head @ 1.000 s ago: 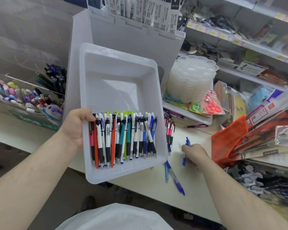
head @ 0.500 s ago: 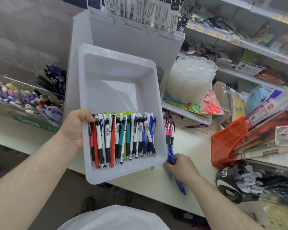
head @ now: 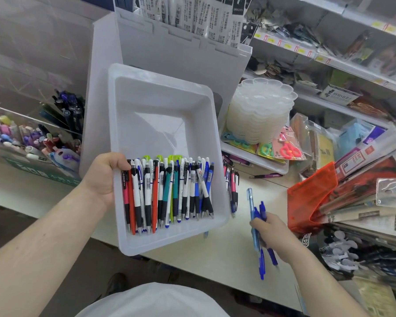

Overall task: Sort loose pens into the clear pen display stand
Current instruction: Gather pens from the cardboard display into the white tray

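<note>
L hand (head: 105, 179) grips left rim of translucent white plastic tray (head: 165, 106), tilted; approx two dozen mixed-colour click pens (head: 167, 193) lie in a row at its near end; R hand (head: 272, 232) clutches a bunch of blue pens (head: 262, 259) over white counter (head: 226, 259); few loose red/white pens (head: 232, 186) left on counter beside tray; est. mostly done.

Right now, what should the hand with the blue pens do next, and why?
Probably carry them over to the white tray and lay them beside the pens already lined up there. The right hand grips a small bunch of blue pens above the counter, while the left hand holds the tray tilted with its pens along the near end, and some pens lie loose on the counter.
</note>
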`<act>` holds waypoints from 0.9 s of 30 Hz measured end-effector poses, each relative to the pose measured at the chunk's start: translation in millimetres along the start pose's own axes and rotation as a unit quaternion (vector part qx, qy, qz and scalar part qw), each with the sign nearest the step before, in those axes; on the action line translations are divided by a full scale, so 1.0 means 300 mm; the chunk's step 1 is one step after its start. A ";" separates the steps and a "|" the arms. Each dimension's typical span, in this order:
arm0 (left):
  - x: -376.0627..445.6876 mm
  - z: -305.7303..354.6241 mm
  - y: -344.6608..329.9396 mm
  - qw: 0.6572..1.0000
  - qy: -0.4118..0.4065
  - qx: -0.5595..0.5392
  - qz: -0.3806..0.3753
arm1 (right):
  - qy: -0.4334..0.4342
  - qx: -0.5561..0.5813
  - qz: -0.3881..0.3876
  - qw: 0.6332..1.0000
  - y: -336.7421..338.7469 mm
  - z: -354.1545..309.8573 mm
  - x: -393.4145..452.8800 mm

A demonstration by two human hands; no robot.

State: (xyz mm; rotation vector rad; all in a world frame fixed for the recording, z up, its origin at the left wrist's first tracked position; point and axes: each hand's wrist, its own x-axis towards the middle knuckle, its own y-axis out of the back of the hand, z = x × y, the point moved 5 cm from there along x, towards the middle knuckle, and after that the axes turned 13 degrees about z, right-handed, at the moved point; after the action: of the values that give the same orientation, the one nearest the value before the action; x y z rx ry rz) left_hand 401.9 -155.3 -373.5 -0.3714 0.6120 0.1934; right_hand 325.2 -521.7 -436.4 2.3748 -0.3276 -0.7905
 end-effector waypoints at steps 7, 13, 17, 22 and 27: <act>0.004 0.010 -0.018 1.000 -0.004 0.003 -0.019 | -0.069 0.001 -0.075 0.995 0.045 -0.035 0.037; -0.003 0.015 -0.023 1.000 -0.008 -0.003 -0.019 | 0.073 -0.208 0.177 0.959 0.113 -0.102 0.207; -0.027 0.024 -0.024 1.000 -0.018 -0.003 -0.005 | 0.126 -0.306 0.207 0.921 0.105 -0.152 0.298; -0.073 0.040 -0.015 0.999 -0.028 -0.021 0.008 | 0.136 -0.355 0.185 0.906 0.072 -0.141 0.419; -0.097 0.043 0.002 0.999 -0.037 -0.023 0.016 | 0.122 -0.371 0.196 0.900 0.052 -0.128 0.463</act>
State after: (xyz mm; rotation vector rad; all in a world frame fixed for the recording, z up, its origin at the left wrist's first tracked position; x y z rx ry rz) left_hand 385.2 -151.5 -346.8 -0.3972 0.5418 0.2513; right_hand 457.9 -571.7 -466.1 1.5855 -0.3121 -0.3275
